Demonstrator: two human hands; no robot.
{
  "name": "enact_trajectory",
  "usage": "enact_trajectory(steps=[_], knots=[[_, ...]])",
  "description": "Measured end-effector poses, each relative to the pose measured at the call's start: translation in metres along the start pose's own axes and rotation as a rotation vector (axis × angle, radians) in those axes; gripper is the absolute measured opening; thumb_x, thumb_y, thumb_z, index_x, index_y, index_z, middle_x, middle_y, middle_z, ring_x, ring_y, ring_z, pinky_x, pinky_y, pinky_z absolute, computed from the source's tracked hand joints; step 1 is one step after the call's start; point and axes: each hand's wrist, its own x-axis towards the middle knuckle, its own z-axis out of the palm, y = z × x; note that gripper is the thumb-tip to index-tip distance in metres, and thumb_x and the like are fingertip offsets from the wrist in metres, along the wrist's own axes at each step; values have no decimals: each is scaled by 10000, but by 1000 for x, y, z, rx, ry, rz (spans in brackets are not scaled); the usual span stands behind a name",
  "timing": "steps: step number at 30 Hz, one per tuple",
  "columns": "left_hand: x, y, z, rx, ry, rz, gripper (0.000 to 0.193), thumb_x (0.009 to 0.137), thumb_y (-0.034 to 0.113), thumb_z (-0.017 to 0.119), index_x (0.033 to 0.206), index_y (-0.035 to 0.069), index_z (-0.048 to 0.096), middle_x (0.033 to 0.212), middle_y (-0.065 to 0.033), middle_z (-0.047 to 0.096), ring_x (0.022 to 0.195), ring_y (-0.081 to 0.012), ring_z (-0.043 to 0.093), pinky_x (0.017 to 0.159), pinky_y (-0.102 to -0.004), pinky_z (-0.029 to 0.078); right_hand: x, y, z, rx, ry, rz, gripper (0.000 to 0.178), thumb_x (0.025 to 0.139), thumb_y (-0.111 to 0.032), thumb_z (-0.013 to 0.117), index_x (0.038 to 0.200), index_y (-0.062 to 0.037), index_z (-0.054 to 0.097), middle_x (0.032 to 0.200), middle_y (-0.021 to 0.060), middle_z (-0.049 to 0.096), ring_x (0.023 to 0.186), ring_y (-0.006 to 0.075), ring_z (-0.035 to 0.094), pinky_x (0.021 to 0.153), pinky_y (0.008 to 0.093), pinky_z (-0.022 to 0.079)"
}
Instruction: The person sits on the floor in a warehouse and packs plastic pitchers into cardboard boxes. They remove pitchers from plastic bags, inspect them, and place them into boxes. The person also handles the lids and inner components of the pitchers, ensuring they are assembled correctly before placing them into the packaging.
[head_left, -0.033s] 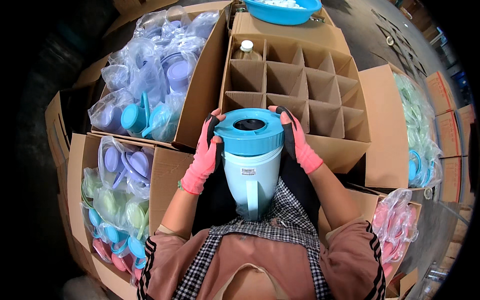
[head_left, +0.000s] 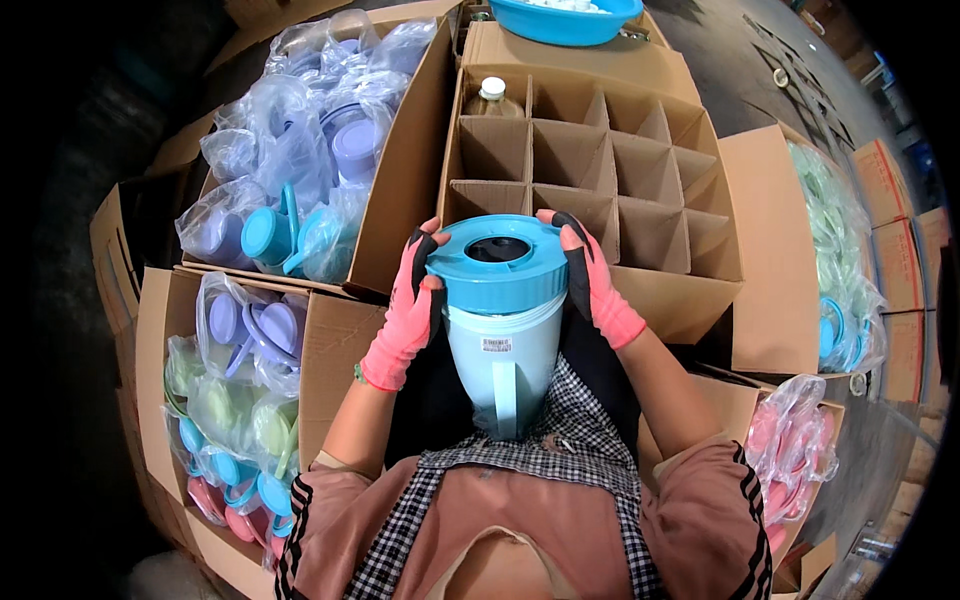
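A pale blue jug with a darker blue lid stands in my lap, its handle toward me and a small barcode label on its side. The lid has a round dark opening in the middle. On the lid's left rim, my left hand grips with thumb and fingers. From the right, my right hand holds the opposite rim. Both hands wear pink and black gloves that leave some fingertips bare. The jug's base lies against my checked apron.
Ahead is a divided carton with a white-capped container in one compartment. A blue basin of small white pieces stands beyond it. Cartons of bagged purple and blue jugs, coloured lids, green pieces and pink pieces surround me.
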Motion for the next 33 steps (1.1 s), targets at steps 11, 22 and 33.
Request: enact_trajectory(steps=[11,22,33], knots=[[12,19,-27,420,-343,396,944,480,429,815,1199,6,373,1145,-197,472,1108,-385,437,963,-479,305,-20,-54,-21,-846,-405,-591,767,537,-424,753,1101,14,473,1081,170,487,1038,355,453,902,412,381],[3,53,-21,661,-428,339,745,527,298,799,1107,18,423,1142,-152,487,1104,-370,430,980,-485,260,-26,-80,-6,-970,-568,-588,651,557,-380,752,1036,-7,519,1050,157,509,1027,337,463,950,451,324],[-3,57,-12,615,-327,410,690,526,286,793,1055,-4,457,1022,-142,558,967,-328,511,910,-459,342,-31,-76,-2,-997,-617,-447,583,572,-289,758,1028,-22,510,1071,158,498,1014,342,466,943,417,340]])
